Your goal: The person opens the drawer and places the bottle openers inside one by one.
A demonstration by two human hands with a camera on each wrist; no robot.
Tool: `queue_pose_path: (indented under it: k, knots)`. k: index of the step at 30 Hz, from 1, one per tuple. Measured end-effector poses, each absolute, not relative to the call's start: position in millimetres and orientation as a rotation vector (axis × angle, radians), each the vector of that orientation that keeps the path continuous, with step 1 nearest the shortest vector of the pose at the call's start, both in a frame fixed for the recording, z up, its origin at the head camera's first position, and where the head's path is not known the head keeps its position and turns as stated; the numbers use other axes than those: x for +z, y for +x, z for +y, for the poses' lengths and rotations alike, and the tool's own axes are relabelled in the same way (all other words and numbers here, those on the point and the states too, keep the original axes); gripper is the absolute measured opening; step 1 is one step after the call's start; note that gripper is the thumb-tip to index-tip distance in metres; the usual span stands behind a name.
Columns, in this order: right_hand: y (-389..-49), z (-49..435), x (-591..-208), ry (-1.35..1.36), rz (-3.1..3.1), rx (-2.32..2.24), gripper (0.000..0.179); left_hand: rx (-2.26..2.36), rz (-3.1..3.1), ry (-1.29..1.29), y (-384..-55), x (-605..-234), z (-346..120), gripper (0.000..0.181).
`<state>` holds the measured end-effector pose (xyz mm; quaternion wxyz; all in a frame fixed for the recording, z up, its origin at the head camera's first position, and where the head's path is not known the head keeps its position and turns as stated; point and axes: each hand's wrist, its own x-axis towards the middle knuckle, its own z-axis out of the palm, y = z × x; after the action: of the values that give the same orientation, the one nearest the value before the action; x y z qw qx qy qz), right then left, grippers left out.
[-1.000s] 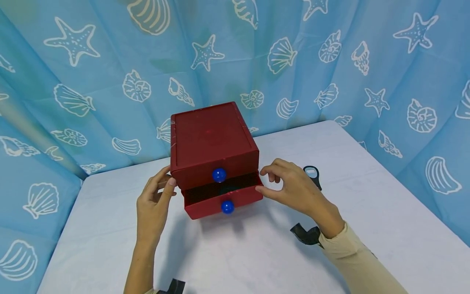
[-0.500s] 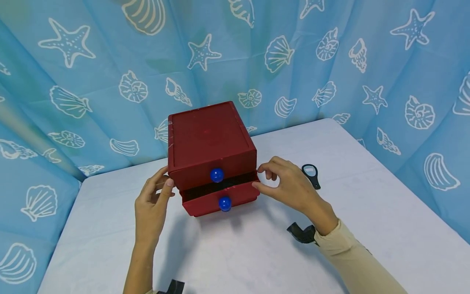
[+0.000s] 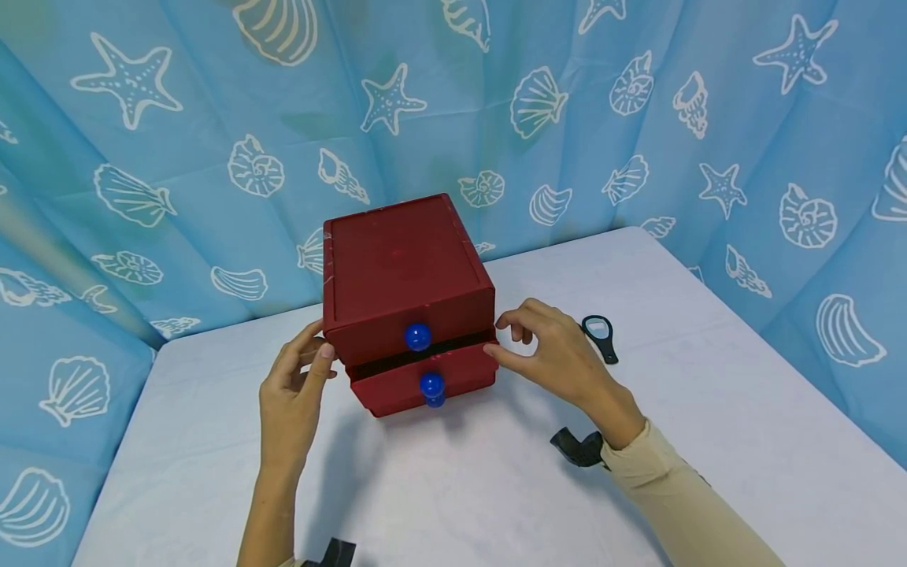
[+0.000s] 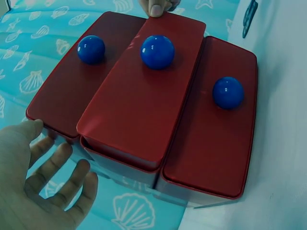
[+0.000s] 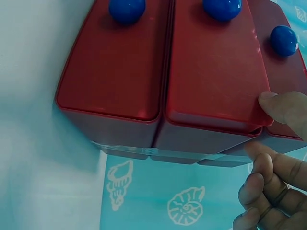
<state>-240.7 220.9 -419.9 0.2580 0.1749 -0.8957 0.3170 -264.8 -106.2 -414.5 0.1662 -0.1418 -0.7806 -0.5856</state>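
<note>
A red drawer chest (image 3: 407,260) with blue round knobs stands on the table. Its middle drawer (image 3: 453,370) juts out slightly, leaving a dark gap above its front. The top drawer and, in the wrist views, the bottom drawer (image 4: 211,139) sit flush. My right hand (image 3: 563,354) is at the chest's right side. Its thumb (image 5: 283,105) presses the front corner of the middle drawer, while the index finger is near the chest's side. My left hand (image 3: 290,394) steadies the left side, thumb (image 4: 31,129) at the top drawer's edge, other fingers spread loosely.
A black magnifying glass (image 3: 600,339) lies on the white tabletop (image 3: 453,496), right of the chest and close behind my right hand. A blue shell-patterned curtain (image 3: 439,102) hangs behind and beside the table.
The middle drawer has slid inward, narrowing the gap above it; the bottom knob now shows below. My right thumb has moved in with it. The left hand stays against the chest.
</note>
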Motion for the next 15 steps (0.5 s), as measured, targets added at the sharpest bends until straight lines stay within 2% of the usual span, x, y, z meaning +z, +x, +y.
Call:
queue_pose_path:
  k: [15]
  knots:
    - [-248.3,217.2,-423.8,0.449,-2.388,0.899,0.028,-1.680,-2.220,-0.396,-263.2,-411.7,-105.9,0.041]
